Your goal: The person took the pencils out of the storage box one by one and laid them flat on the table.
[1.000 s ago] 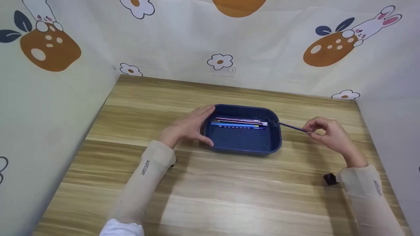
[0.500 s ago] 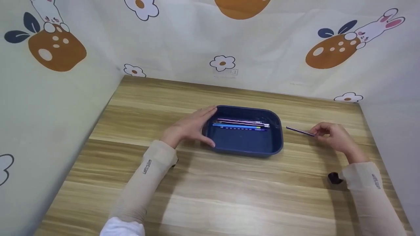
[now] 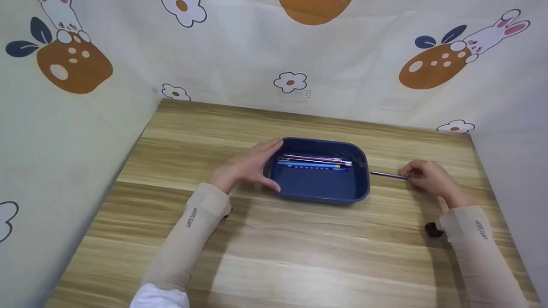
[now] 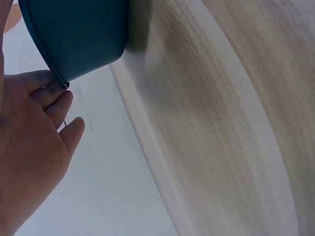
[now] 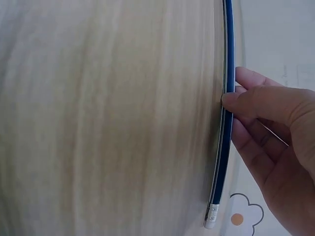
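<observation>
My left hand [image 3: 246, 167] spans the left end of a dark blue plastic tray [image 3: 317, 200], thumb at its near corner and fingers at its far corner. Seen from the left wrist, the fingertips [image 4: 61, 101] meet the tray's rim. Several pencils [image 3: 314, 163], among them a bright blue one, lie side by side in the tray. To the right of the tray, my right hand [image 3: 430, 179] pinches a dark blue striped pencil [image 3: 387, 175], whose far tip is close to the tray's right wall. In the right wrist view this pencil shows a white eraser end.
Everything rests on a wood-grain table [image 3: 299, 248]. Pale printed curtains [image 3: 239, 47] with rabbits, oranges and flowers rise along its back and sides. A small black wrist camera [image 3: 433, 229] sticks out from the right sleeve.
My right hand first drew back from the tray with the pencil, whose tip left the right rim. Since then the pencil has turned flatter and come nearer the tray. The left hand has stayed put.
</observation>
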Demonstrator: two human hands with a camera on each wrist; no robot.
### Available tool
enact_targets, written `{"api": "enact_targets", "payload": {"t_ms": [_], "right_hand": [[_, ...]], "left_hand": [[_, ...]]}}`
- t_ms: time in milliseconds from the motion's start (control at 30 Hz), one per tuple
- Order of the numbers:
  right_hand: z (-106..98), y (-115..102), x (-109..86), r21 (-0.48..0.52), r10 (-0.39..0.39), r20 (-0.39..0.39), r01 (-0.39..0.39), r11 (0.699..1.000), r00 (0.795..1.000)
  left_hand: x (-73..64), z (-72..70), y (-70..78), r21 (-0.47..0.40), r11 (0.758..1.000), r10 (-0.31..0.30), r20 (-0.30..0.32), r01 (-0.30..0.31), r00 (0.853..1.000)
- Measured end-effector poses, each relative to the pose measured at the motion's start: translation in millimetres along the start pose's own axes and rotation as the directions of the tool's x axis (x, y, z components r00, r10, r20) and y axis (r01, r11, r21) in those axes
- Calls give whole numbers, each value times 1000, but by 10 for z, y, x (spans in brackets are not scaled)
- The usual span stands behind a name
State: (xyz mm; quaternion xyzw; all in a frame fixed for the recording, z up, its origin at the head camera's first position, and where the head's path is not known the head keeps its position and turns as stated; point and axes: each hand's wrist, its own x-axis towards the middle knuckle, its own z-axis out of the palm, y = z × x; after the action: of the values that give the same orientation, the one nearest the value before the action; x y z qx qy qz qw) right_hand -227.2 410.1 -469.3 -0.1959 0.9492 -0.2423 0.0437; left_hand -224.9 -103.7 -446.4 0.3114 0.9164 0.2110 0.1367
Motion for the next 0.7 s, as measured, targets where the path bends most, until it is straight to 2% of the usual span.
{"api": "enact_targets", "payload": {"t_ms": [467,700], "right_hand": [[4,-34,62,-46,-42,-10,42,998,999],[-11,-75,49,9,-6,3,6,1000,1000]], "left_hand": [[2,-11,17,-7,1000,-27,15,27,1000],[7,-18,7,-11,1000,-22,20,23,1000]]}}
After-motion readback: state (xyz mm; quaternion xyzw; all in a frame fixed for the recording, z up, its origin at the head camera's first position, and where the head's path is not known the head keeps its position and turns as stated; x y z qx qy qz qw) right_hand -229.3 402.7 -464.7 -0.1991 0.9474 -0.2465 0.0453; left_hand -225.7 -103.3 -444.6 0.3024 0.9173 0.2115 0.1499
